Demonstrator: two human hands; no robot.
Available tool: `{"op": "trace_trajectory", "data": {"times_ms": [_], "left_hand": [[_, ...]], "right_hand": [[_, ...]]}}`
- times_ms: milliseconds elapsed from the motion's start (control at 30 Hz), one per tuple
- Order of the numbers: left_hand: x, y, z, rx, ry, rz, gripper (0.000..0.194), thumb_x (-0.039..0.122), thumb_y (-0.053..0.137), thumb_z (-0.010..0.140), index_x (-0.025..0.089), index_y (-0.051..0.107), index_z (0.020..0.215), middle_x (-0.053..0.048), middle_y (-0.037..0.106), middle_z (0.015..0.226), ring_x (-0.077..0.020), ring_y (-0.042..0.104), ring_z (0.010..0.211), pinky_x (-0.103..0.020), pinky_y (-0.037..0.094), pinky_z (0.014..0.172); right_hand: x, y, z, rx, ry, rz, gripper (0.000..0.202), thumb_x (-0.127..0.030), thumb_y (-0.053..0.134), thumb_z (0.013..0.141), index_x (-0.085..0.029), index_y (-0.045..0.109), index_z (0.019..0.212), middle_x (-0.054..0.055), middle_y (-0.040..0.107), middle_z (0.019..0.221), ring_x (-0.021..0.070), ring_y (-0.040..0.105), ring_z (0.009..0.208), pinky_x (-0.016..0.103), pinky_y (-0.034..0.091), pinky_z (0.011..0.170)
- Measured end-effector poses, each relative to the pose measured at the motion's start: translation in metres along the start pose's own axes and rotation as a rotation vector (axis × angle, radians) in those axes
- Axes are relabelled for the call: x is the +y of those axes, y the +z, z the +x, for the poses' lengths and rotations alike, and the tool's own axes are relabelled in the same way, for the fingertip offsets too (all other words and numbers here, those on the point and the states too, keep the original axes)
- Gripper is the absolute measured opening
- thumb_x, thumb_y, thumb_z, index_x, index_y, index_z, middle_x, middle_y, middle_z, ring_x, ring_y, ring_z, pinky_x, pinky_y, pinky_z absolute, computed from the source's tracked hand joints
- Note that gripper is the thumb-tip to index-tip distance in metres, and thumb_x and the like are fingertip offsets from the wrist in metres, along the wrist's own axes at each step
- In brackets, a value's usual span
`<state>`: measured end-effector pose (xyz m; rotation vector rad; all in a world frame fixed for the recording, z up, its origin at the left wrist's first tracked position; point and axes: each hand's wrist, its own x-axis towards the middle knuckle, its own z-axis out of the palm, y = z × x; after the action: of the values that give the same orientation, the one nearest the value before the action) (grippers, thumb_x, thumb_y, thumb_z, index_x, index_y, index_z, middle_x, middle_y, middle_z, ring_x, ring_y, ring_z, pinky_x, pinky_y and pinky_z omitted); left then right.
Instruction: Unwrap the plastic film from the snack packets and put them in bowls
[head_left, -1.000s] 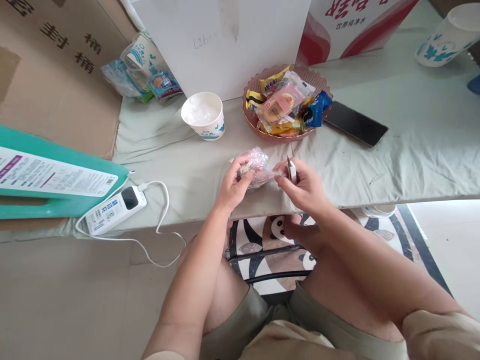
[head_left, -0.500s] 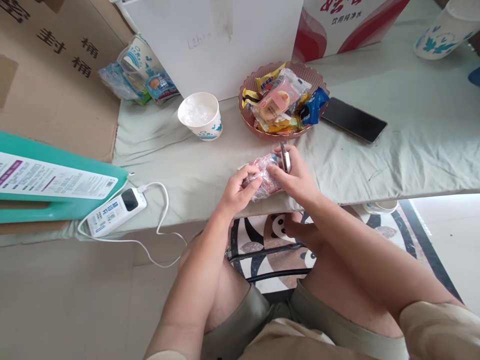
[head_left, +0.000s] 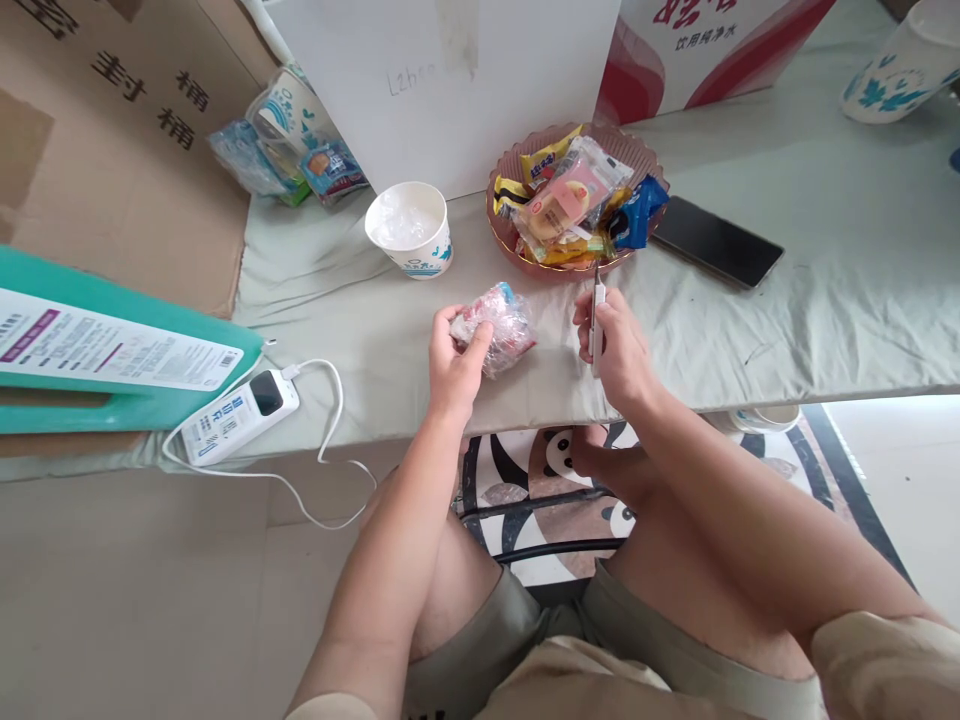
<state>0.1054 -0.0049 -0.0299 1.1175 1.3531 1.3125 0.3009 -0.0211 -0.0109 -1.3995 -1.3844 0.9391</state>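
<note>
Plastic-wrapped bundle sat above the cloth-covered tabletop, pinched between the left hand's thumb and fingers at one side, probably so that most of the wrap stayed exposed. Well apart from it, the right hand's fingers were closed around a white-handled knife, its tip aimed away from the body, likely for safety. Beyond stood a paper cup holding clear plastic and, beside it, a fluted bowl that kept wrapped snacks together.
</note>
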Motion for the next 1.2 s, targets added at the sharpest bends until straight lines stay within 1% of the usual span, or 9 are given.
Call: {"op": "trace_trajectory", "data": {"times_ms": [33, 100, 200, 267, 433, 633, 867, 1033, 1200], "left_hand": [[0.0, -0.001, 0.001, 0.042, 0.016, 0.015, 0.053, 0.06, 0.077, 0.078, 0.025, 0.056, 0.111, -0.003, 0.067, 0.102, -0.0151, 0.063, 0.086, -0.025, 0.052, 0.076], [0.001, -0.002, 0.002, 0.076, 0.045, 0.058, 0.051, 0.06, 0.076, 0.079, 0.025, 0.056, 0.111, -0.003, 0.066, 0.1, -0.0148, 0.062, 0.085, -0.025, 0.051, 0.075], [0.003, -0.001, -0.001, 0.03, 0.083, 0.127, 0.051, 0.062, 0.073, 0.082, 0.025, 0.058, 0.112, -0.001, 0.066, 0.095, -0.0151, 0.062, 0.081, -0.026, 0.051, 0.074], [0.004, 0.0, -0.003, -0.011, 0.133, 0.164, 0.051, 0.064, 0.071, 0.083, 0.025, 0.059, 0.113, -0.002, 0.066, 0.095, -0.0158, 0.063, 0.082, -0.027, 0.051, 0.076], [0.008, -0.001, -0.007, -0.018, 0.249, 0.264, 0.052, 0.068, 0.066, 0.086, 0.023, 0.062, 0.113, -0.002, 0.067, 0.094, -0.0155, 0.062, 0.08, -0.028, 0.05, 0.075], [0.011, -0.001, -0.011, -0.03, 0.306, 0.368, 0.053, 0.068, 0.064, 0.087, 0.022, 0.063, 0.112, 0.001, 0.065, 0.083, -0.0129, 0.057, 0.069, -0.026, 0.046, 0.066], [0.011, -0.001, -0.013, 0.029, 0.328, 0.388, 0.046, 0.062, 0.067, 0.086, 0.021, 0.064, 0.108, 0.002, 0.063, 0.078, -0.012, 0.053, 0.064, -0.026, 0.043, 0.063], [0.01, 0.0, -0.009, 0.148, 0.324, 0.267, 0.044, 0.06, 0.069, 0.085, 0.021, 0.066, 0.104, 0.0, 0.065, 0.083, -0.0124, 0.057, 0.071, -0.025, 0.047, 0.068], [0.008, -0.004, 0.008, 0.349, 0.212, -0.053, 0.044, 0.059, 0.075, 0.079, 0.02, 0.063, 0.095, 0.0, 0.064, 0.084, -0.0119, 0.06, 0.075, -0.023, 0.049, 0.069]], "right_hand": [[-0.003, 0.0, -0.002, -0.04, 0.077, 0.093, 0.039, -0.054, 0.031, 0.101, -0.024, 0.055, 0.096, 0.002, 0.056, 0.081, 0.0132, 0.049, 0.06, 0.026, 0.042, 0.051], [-0.013, 0.003, -0.008, -0.144, 0.222, 0.256, 0.044, -0.06, 0.041, 0.098, -0.022, 0.057, 0.085, 0.001, 0.054, 0.073, 0.0118, 0.046, 0.056, 0.025, 0.04, 0.048], [-0.027, 0.012, -0.016, -0.358, 0.252, 0.279, 0.047, -0.066, 0.054, 0.092, -0.02, 0.062, 0.083, -0.001, 0.055, 0.067, 0.0106, 0.047, 0.053, 0.024, 0.041, 0.048], [-0.032, 0.017, -0.017, -0.413, 0.284, 0.273, 0.049, -0.068, 0.056, 0.09, -0.02, 0.063, 0.082, -0.001, 0.056, 0.063, 0.0104, 0.048, 0.051, 0.024, 0.042, 0.047], [-0.03, 0.019, -0.016, -0.41, 0.341, 0.292, 0.053, -0.071, 0.058, 0.088, -0.019, 0.063, 0.079, -0.001, 0.056, 0.056, 0.0098, 0.048, 0.046, 0.023, 0.041, 0.044], [-0.029, 0.022, -0.017, -0.4, 0.374, 0.269, 0.053, -0.069, 0.06, 0.088, -0.018, 0.062, 0.071, 0.0, 0.058, 0.054, 0.0091, 0.049, 0.043, 0.022, 0.041, 0.041], [-0.032, 0.022, -0.018, -0.371, 0.452, 0.207, 0.054, -0.066, 0.063, 0.09, -0.018, 0.062, 0.065, 0.002, 0.059, 0.052, 0.0096, 0.051, 0.042, 0.022, 0.043, 0.041], [-0.033, 0.02, -0.019, -0.432, 0.473, 0.158, 0.049, -0.056, 0.06, 0.095, -0.017, 0.061, 0.065, 0.001, 0.061, 0.054, 0.008, 0.052, 0.043, 0.02, 0.043, 0.042], [-0.037, 0.019, -0.02, -0.521, 0.503, 0.068, 0.046, -0.051, 0.056, 0.096, -0.017, 0.061, 0.065, 0.001, 0.062, 0.057, 0.0085, 0.052, 0.046, 0.021, 0.042, 0.045]]}}
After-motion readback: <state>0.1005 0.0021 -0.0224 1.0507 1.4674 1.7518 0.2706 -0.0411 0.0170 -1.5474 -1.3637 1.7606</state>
